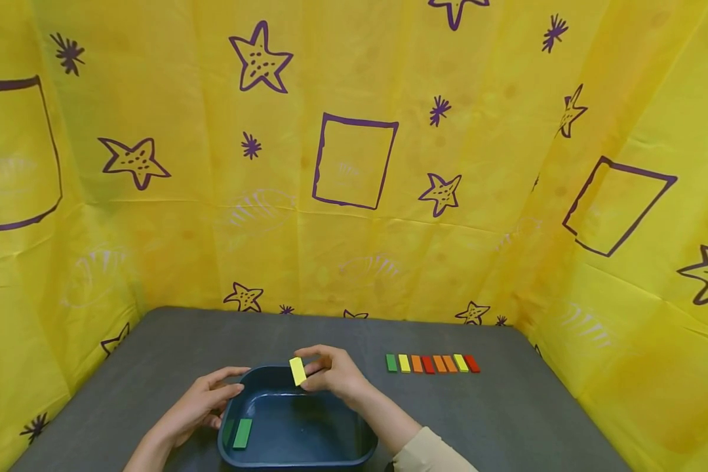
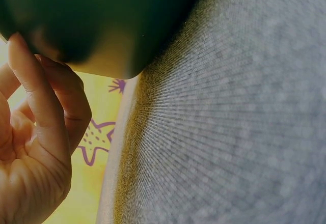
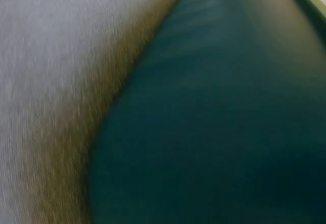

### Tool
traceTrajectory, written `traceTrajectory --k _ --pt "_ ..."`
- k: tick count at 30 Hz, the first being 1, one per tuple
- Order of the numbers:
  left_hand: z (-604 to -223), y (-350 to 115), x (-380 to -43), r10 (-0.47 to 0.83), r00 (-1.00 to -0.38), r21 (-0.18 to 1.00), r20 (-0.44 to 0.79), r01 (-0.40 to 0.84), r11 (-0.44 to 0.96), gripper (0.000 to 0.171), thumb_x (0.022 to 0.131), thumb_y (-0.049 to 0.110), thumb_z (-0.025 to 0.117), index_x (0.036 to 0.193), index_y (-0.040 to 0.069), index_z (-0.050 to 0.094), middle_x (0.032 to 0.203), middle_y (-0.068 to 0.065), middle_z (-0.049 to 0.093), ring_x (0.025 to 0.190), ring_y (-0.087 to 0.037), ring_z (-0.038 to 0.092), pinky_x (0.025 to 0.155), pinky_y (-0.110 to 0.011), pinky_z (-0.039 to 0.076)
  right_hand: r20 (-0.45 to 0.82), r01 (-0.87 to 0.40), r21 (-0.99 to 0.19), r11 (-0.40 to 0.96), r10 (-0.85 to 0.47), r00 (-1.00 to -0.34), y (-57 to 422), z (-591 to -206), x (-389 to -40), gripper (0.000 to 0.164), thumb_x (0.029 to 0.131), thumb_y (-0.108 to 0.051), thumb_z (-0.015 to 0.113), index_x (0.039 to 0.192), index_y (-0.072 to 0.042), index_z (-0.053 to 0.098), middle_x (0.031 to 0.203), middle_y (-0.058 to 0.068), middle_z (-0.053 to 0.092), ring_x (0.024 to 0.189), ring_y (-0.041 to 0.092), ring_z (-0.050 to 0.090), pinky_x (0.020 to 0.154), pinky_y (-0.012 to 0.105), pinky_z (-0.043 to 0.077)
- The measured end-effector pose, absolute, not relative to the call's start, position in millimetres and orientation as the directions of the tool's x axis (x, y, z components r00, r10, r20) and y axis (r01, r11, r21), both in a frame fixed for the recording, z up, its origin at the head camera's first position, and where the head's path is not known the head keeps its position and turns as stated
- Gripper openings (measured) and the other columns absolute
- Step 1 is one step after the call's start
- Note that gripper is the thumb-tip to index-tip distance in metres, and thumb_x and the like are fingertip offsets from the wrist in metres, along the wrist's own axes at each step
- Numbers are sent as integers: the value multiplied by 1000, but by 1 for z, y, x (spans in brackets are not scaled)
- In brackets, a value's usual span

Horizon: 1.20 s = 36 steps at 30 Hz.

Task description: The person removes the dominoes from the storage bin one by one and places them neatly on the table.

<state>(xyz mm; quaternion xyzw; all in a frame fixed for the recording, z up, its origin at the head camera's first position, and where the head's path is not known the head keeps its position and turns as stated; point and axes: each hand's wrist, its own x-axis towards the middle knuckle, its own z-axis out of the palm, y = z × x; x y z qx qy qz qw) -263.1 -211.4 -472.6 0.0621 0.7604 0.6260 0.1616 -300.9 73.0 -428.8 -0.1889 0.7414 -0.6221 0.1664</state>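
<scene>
A dark blue plastic basin stands on the table near me, with a green block lying inside at its left end. Above the basin's far rim, my right hand pinches a yellow block between thumb and fingers. My left hand holds the basin's left rim. In the left wrist view, the fingers of the left hand bend against the basin's outer wall. The right wrist view has only the basin's side close up, without the right hand.
To the right of the basin, a row of several green, yellow, orange and red blocks lies on the dark grey table. A yellow curtain with purple starfish drawings surrounds the table at the back and sides.
</scene>
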Motion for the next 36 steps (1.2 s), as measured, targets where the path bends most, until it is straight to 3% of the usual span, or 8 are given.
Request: traceTrajectory --k 9,18,28,36 --pt "-472 -211 -263 290 -938 969 -189 -129 212 63 100 35 56 150 2 36 77 4 53 56 -6 44 51 -21 47 12 -101 -976 192 -419 -908 96 -424 -311 53 80 7 73 130 -8 64 104 19 66 83 16 62 76 31 60" --pt "-472 -211 -263 275 -941 965 -194 -134 225 63 100 35 56 149 2 37 75 3 54 56 -7 46 51 -21 47 33 -111 -971 211 -343 -939 119 -425 -323 54 81 4 72 132 -9 63 105 17 65 85 16 61 78 29 59" --pt "-474 -212 -264 285 -942 968 -178 -117 221 62 101 34 54 150 1 35 81 2 55 56 -7 46 51 -21 47 -38 11 -996 90 -307 -951 144 -428 -330 59 84 7 68 141 -1 52 98 9 60 86 15 61 81 26 58" --pt "-474 -211 -264 297 -938 970 -180 -119 214 62 101 34 54 150 1 35 81 2 56 56 -7 46 51 -21 47 -56 44 -998 51 -250 -967 165 -435 -336 49 86 4 66 131 15 51 95 7 64 81 12 66 81 27 60"
